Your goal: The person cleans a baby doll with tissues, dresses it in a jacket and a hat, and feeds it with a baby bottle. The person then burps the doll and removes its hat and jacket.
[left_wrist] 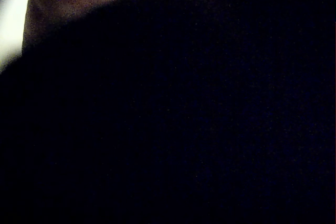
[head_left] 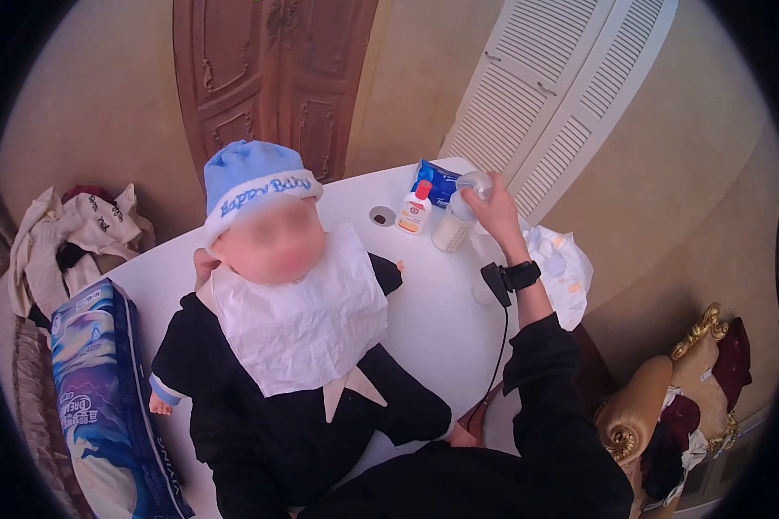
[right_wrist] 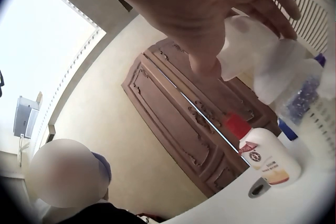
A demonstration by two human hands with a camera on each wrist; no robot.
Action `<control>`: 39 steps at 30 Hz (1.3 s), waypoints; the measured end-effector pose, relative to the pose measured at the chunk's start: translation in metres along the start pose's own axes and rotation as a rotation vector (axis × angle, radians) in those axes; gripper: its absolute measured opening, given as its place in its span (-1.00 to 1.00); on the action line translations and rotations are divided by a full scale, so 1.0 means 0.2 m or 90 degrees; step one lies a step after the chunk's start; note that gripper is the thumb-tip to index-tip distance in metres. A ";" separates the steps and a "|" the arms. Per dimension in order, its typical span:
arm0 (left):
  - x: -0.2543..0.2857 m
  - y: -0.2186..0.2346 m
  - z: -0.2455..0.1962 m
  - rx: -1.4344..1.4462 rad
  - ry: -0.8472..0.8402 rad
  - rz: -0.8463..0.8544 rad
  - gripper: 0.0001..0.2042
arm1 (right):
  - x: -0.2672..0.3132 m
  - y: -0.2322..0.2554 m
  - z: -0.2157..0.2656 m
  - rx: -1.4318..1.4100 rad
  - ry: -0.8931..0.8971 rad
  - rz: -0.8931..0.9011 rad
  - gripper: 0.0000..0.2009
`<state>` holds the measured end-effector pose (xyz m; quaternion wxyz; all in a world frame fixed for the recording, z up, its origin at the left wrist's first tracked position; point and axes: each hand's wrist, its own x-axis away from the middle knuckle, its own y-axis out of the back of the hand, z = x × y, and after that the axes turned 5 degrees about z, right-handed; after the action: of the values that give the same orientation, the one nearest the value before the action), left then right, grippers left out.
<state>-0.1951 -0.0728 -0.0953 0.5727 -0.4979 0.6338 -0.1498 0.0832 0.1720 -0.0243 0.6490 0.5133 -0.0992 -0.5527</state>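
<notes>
A baby doll (head_left: 268,242) in a blue and white hat leans back on the table, with a white cloth bib (head_left: 303,324) over its black outfit. My left hand (head_left: 205,265) shows only in part behind the doll's neck; its fingers are hidden. Dark cloth fills most of the left wrist view, below a strip of hand. Over the table's far right, my right hand (head_left: 491,210) grips the clear cap (head_left: 473,182) at the top of a translucent baby bottle (head_left: 452,232). In the right wrist view, thumb and fingers curl about that cap.
Beside the bottle stand a white lotion bottle (head_left: 414,212) with a red cap and a blue wipes pack (head_left: 437,180). A diaper (head_left: 563,272) lies at the white table's (head_left: 428,320) right edge. A large blue diaper pack (head_left: 104,389) stands at left; a gilded armchair (head_left: 640,402) is at right.
</notes>
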 end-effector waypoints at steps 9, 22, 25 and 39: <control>0.03 0.01 0.03 0.009 0.009 -0.009 -0.25 | 0.37 -0.01 0.18 0.015 0.157 0.244 -0.33; 0.00 0.02 0.04 0.014 0.014 -0.002 -0.25 | 0.47 -0.07 0.19 0.059 0.185 0.143 -0.39; 0.02 0.02 0.06 0.017 0.023 -0.008 -0.25 | 0.30 0.01 0.12 0.125 0.138 -0.041 -0.29; 0.00 0.01 0.04 0.014 0.019 0.003 -0.25 | 0.02 -0.12 -0.20 -0.085 -0.117 0.212 -0.16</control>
<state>-0.1897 -0.0696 -0.0999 0.5686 -0.4879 0.6419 -0.1630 0.0976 0.1943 -0.0629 0.7524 0.3931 -0.2046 -0.4873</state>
